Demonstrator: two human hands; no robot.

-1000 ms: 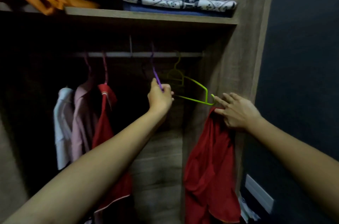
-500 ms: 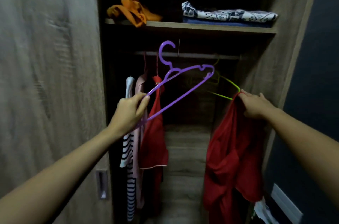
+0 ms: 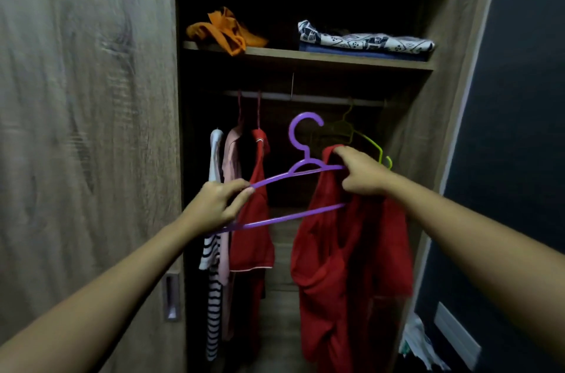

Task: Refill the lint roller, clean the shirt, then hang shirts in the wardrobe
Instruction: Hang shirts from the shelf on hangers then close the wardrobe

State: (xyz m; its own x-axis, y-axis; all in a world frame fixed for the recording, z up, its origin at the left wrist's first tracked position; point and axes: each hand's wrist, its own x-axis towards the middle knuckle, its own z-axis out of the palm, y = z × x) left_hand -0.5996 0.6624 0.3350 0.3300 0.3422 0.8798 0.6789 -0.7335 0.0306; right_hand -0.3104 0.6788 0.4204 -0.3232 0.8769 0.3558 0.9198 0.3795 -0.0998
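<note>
Now off the rail: purple hanger [image 3: 293, 180], left hand [image 3: 218, 204] gripping its end; right hand [image 3: 360, 172] clutching red shirt [image 3: 345, 265], threading begun.

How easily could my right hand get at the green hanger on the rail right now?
Probably not easily: the right hand is closed on the red shirt beside the purple hanger. The green hanger hangs just behind with nothing between, but the hand is occupied.
</note>
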